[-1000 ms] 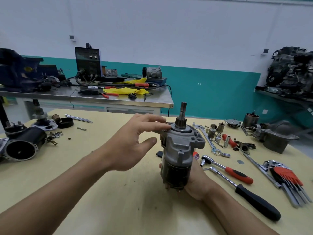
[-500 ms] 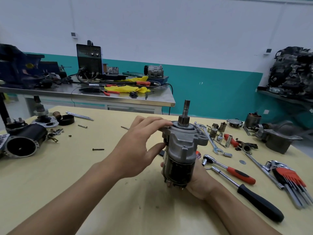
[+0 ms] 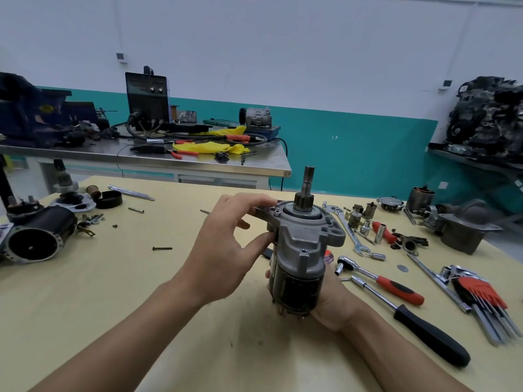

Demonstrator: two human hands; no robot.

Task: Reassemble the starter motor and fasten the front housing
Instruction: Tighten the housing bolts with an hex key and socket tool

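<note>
Holding the grey and black metal starter motor (image 3: 300, 258) upright, just above the yellow desk (image 3: 113, 321), the person keeps it near the middle of the view. The right hand (image 3: 331, 301) is under and behind the dark round body, and its fingers wrap around the back, so it grips the motor tight. The left hand (image 3: 223, 253) is on the left side of the grey cast front housing (image 3: 305, 233). Its thumb presses the housing's side and its fingers (image 3: 254, 200) reach over the top rim, near a small bolt hole. I cannot tell if they pinch a bolt there.

The motor looks heavy and hard, all metal, so I think it will not bend or squash. The dark body looks smooth and may slip, so a full grip low down, like the right hand has, seems best. The housing has bumps and ears that give a good hold. The thin steel shaft (image 3: 308, 179) sticks up from the top and is a poor place to grab.

A loose dark screw (image 3: 162, 248) lies on the desk to the left. A red-handled ratchet (image 3: 379, 280) and a black-handled driver (image 3: 410, 319) lie to the right, close by, for the fastening
</note>
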